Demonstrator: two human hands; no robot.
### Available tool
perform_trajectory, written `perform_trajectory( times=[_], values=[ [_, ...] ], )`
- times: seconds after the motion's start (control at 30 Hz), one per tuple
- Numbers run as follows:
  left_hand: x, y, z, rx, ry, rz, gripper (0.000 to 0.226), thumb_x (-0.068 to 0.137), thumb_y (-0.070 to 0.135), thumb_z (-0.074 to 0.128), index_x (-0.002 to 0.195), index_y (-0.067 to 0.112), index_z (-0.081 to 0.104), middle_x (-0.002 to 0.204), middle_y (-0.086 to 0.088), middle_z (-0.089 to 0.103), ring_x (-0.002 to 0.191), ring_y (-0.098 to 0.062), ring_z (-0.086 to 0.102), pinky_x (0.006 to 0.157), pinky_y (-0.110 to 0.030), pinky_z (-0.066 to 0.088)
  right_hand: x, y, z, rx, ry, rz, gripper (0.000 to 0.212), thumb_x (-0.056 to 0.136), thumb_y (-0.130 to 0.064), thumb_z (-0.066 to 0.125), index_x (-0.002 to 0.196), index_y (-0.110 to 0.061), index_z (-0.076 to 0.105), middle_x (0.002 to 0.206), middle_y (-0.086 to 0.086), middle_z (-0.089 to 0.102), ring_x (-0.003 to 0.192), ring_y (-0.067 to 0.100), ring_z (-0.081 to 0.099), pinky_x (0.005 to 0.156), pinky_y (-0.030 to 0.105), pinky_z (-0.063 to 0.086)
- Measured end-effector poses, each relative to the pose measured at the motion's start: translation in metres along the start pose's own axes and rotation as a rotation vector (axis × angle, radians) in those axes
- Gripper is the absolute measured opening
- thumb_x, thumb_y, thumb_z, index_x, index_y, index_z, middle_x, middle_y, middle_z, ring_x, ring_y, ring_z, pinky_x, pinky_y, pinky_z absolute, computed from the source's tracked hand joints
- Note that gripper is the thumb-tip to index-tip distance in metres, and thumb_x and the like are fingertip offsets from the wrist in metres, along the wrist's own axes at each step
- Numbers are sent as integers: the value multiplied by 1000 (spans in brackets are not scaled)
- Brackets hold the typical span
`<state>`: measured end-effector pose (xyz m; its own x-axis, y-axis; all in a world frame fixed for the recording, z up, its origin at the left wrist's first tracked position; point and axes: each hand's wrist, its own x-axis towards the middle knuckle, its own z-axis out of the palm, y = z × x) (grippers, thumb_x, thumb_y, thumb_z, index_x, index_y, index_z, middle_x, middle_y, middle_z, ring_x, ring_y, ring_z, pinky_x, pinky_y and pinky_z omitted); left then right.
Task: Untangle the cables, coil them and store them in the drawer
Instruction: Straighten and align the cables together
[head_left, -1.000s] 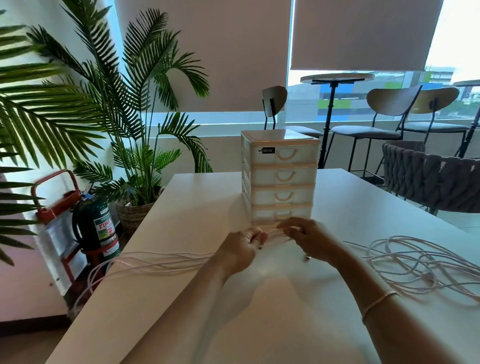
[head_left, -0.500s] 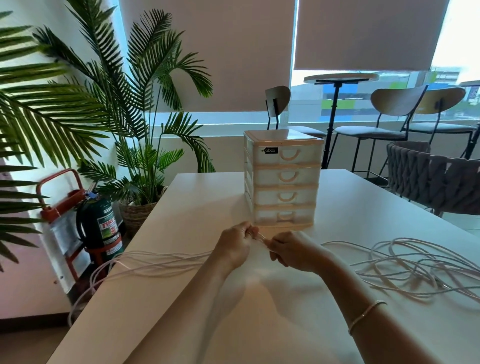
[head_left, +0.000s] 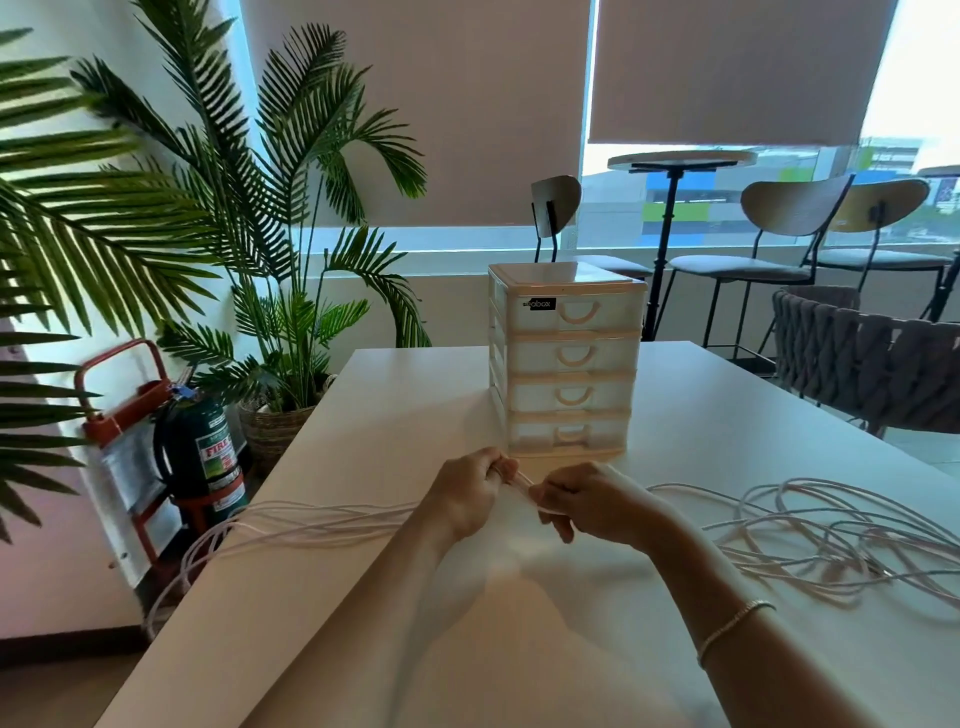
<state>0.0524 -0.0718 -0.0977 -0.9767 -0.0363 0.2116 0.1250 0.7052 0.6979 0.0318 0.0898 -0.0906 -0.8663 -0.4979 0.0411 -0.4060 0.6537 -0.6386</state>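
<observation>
Both forearms reach in from the lower edge, the left from about 7 o'clock and the right from about 5 o'clock, and meet near the centre. The left hand (head_left: 470, 499) shows its back to the camera, fingers curled under and closed around the white cables (head_left: 511, 475). The right hand (head_left: 592, 501) sits just beside it at 3 o'clock, fingers curled, pinching the same strands. The knuckles of the two hands are close together but apart. A thin bracelet (head_left: 732, 626) circles the right forearm.
</observation>
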Motion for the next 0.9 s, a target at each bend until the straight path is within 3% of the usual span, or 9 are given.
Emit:
perform_trajectory(
  times=[0.13,0.33,0.4,0.47,0.53,0.63,0.77,0.83,0.9],
  values=[
    [0,1,1,-9,38,-7,22,97,19,43,97,4,60,107,-16,64,99,-29,57,77,-27,36,-1,-4,-1,62,-57,85,39,96,-39,43,67,-23,63,41,-7,50,36,0,40,49,16,30],
    [1,-3,-5,-45,63,-14,31,97,30,44,91,4,59,84,-20,59,71,-19,43,60,-27,26,6,-3,3,314,-58,174,37,98,-29,41,69,-17,60,55,-2,38,47,9,28,46,19,21],
    [2,-5,-6,-58,28,-3,31,97,30,44,90,4,60,73,-10,53,69,-19,41,57,-27,26,7,2,3,273,2,142,35,98,-25,42,68,-19,60,54,-4,42,49,9,31,48,20,25],
    [2,-6,-6,-84,-31,19,29,97,28,45,75,12,57,65,0,46,63,-16,39,53,-24,29,9,5,3,195,96,85,35,97,-22,43,66,-21,59,53,-6,46,50,9,37,52,21,29],
    [2,-6,-7,-138,-79,40,34,97,26,46,63,19,49,60,4,41,57,-11,35,53,-21,29,11,7,5,125,181,40,36,97,-22,44,63,-23,58,52,-9,48,45,2,41,50,16,31],
    [2,-9,-7,-161,-108,46,36,96,25,48,60,21,47,58,5,40,55,-9,33,53,-22,28,12,10,6,91,205,32,37,95,-22,46,59,-24,56,43,-11,50,40,-1,42,47,13,31],
    [2,-12,-5,-48,-14,56,29,95,27,50,68,19,49,58,6,41,54,-7,35,50,-15,30,4,11,1,256,7,66,34,93,-23,52,61,-19,61,43,-10,45,40,1,36,45,14,29],
    [2,-12,-3,-8,-2,70,21,95,26,50,77,14,54,61,4,45,59,-12,41,51,-17,30,4,12,1,225,49,71,36,94,-26,51,59,-21,60,47,-11,45,45,4,37,47,16,29],
    [1,-14,-5,60,-20,65,21,96,26,48,89,10,59,75,-7,57,73,-25,51,62,-24,33,7,14,3,133,143,64,39,95,-27,49,57,-23,57,53,-9,46,50,7,39,51,20,31]
  ],
)
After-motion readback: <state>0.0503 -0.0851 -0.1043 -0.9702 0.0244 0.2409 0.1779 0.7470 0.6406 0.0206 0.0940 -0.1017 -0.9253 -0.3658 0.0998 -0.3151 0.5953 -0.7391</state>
